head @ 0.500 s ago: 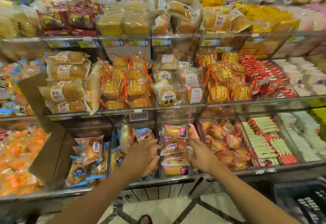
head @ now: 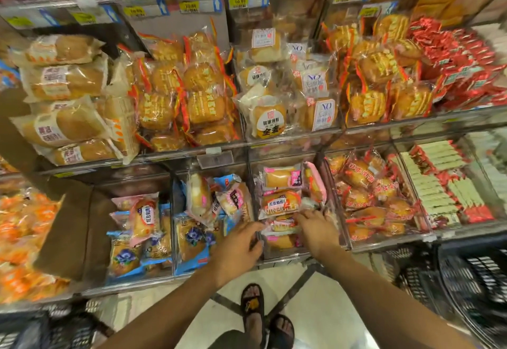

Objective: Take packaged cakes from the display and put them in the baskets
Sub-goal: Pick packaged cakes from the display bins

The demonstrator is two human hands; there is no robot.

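Noted the change from half a second earlier: found the view tipped lower and closer, with sandalled feet point(head: 252, 310) now in shot. Found the left hand point(head: 238, 247) brought across from the blue-wrapper compartment to the left wall of the pink-cake bin point(head: 286, 256). Found the right hand point(head: 315, 229) drawn in from that bin's right edge to over its middle.

Logged the right hand's fingers point(head: 299, 216) laid fairly straight on the pink-wrapped cakes point(head: 281, 203) inside the bin; saw no closed grip. Logged the left hand's fingers curled at the bin's left wall; could not tell whether pinching a wrapper or holding nothing.

Counted several pink-wrapped cakes stacked in the bin, none lifted clear. Found blue-wrapped cakes point(head: 189, 241) just left of the bin, orange-wrapped cakes point(head: 365, 200) just right of it, packaged buns point(head: 270, 118) higher up, above it.

Spotted a black basket point(head: 474, 280) on the floor to the lower right of the bin and a second basket point(head: 44, 329) well to its lower left. Made out no cakes in either, though both blurred and cut by the frame edge.

Judged the task barely begun on this evidence: had the reach only. Lacked a closed pick, the carry, and the drop into a basket.
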